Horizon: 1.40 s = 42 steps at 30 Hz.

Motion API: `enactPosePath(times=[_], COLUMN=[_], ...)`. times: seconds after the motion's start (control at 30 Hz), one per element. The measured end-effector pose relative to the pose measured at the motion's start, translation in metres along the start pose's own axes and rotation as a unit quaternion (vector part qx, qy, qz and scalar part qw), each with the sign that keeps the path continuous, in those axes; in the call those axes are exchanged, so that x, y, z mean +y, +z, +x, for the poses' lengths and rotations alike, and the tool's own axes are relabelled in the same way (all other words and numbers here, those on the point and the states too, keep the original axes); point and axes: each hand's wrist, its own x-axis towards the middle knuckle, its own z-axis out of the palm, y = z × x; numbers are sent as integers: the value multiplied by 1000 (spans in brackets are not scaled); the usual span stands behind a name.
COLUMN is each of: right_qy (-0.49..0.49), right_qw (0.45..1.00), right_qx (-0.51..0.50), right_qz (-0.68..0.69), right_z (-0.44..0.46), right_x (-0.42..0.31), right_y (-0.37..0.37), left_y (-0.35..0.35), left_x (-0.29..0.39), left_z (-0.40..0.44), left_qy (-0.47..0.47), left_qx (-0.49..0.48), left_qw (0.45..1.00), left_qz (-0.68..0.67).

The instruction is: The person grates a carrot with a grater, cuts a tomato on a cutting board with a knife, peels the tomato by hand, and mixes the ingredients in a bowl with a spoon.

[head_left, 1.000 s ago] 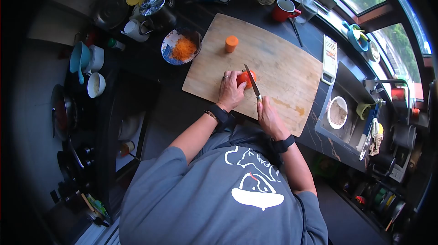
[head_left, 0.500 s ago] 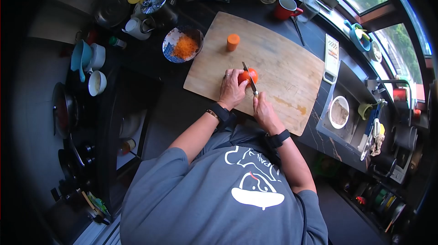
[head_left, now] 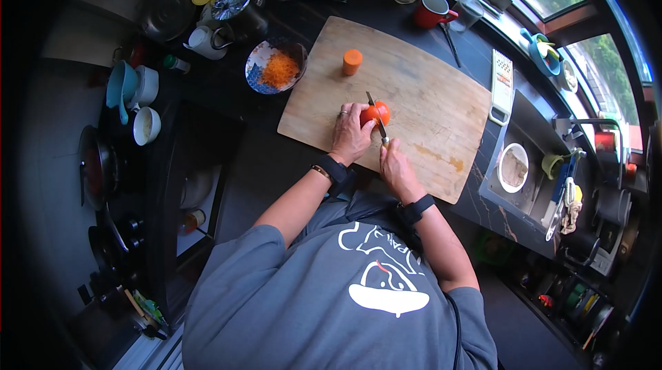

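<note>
A red tomato [head_left: 382, 112] rests near the middle of the wooden cutting board [head_left: 427, 94]. My left hand [head_left: 352, 134] has its fingers wrapped on the tomato's left side. In my right hand [head_left: 400, 168] is the handle of a knife [head_left: 383, 132], whose blade lies across the tomato, its middle part sunk between the two sides. An orange carrot piece [head_left: 352, 62] stands upright on the board beyond my hands. Left of the board, a patterned bowl [head_left: 256, 81] holds orange shreds [head_left: 279, 70].
A red mug [head_left: 434, 11] and a glass [head_left: 468, 11] stand behind the board. To the right are a grater [head_left: 501, 86] and a sink [head_left: 538, 135] with a white bowl [head_left: 512, 168] in it. A foil-topped pot [head_left: 238, 15] is at the back left.
The knife has gone lower into the tomato, and my right hand has shifted slightly left. My left hand keeps its hold on the tomato.
</note>
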Motion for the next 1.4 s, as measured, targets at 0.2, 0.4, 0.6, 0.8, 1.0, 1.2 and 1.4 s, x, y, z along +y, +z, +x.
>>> enactPosePath(times=[0.2,0.4,0.6,0.8,1.0,1.2,1.4], right_qy=[2,-12,-6,-27,-72,-80,-31], right_qw=[1000,1000,999,999,997,995,994], right_qx=[5,-15,-11,24,-7,-45,-98], right_qz=[-14,-13,-53,-26,-30,-38,-25], right_z=[0,6,14,14,-11,-39,-68], right_x=[-3,-3,4,7,22,39,42], right_y=[0,-6,14,20,6,-5,-40], left_y=[-1,-3,-1,0,6,2,0], left_x=[2,5,1,5,0,1,2], left_z=[0,2,0,0,-1,0,0], left_qy=[-3,-37,-5,-11,-14,-13,-4], left_qx=[2,-22,-6,-4,4,-20,-23], left_qw=[1000,998,1000,1000,1000,1000,1000], left_qz=[-11,-44,-25,-20,-21,8,21])
